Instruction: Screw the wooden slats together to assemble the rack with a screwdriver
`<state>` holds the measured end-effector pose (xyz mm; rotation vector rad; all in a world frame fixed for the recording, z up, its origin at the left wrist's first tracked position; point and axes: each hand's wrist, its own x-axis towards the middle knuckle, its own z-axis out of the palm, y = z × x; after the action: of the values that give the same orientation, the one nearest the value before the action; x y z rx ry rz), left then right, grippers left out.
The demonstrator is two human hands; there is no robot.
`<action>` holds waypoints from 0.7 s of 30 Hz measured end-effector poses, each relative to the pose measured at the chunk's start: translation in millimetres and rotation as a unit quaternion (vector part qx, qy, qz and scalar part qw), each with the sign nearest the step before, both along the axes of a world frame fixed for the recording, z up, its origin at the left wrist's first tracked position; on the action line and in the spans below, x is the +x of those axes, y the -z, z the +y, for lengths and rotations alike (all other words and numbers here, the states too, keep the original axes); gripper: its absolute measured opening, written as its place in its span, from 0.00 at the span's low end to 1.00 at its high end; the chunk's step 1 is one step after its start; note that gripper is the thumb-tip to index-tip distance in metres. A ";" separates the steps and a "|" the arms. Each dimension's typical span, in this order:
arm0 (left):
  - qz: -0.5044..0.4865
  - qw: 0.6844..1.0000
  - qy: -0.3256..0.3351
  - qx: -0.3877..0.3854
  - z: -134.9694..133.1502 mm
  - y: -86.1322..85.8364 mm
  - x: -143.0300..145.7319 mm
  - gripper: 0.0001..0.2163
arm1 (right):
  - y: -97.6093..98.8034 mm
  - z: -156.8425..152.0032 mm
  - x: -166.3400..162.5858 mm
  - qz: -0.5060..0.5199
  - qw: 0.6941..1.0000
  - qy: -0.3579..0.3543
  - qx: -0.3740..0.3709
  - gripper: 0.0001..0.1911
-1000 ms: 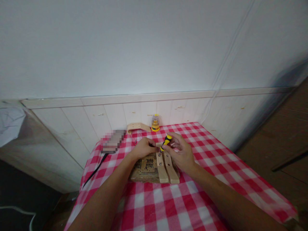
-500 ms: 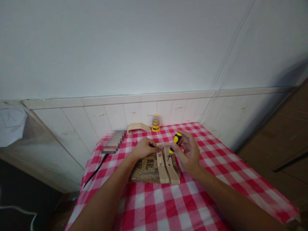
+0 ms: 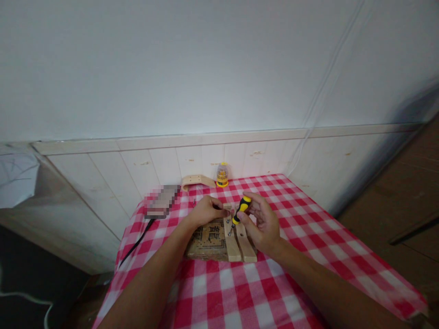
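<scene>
A small wooden board (image 3: 207,240) with dark printed characters lies on the checked tablecloth, with two pale wooden slats (image 3: 238,242) screwed across its right side. My left hand (image 3: 205,211) rests curled on the board's far edge, pressing on it. My right hand (image 3: 262,224) grips a short yellow-and-black screwdriver (image 3: 239,211), tilted, its tip down on the left slat near a screw.
The table (image 3: 308,246) with its red-and-white cloth stands against a white panelled wall. At the back lie a curved wooden piece (image 3: 196,181), a yellow screwdriver-bit holder (image 3: 222,175) and a blurred box (image 3: 160,202) with a black cable (image 3: 135,244) running off the left edge.
My right hand lifted the screwdriver off the slats to the right, then brought it back down left onto the left slat. The left hand stayed put.
</scene>
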<state>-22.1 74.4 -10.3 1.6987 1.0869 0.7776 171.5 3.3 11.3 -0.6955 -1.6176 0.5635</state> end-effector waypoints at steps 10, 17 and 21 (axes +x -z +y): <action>-0.001 1.000 0.001 -0.012 -0.1 0.1 0.1 0.14 | 1.5 1.1 3.7 -0.043 0.998 -0.034 0.016 0.22; -0.007 1.000 0.009 -0.003 0.2 -0.5 -0.7 0.12 | -2.0 0.0 3.1 -0.049 0.998 -0.031 0.026 0.21; 0.003 1.000 -0.003 -0.003 1.3 1.2 -0.7 0.12 | -0.8 0.8 0.4 -0.030 0.999 -0.020 0.014 0.20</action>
<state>-22.8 75.6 -11.4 1.6944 1.0974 0.7735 172.0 4.1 12.1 -0.6658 -1.6949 0.5526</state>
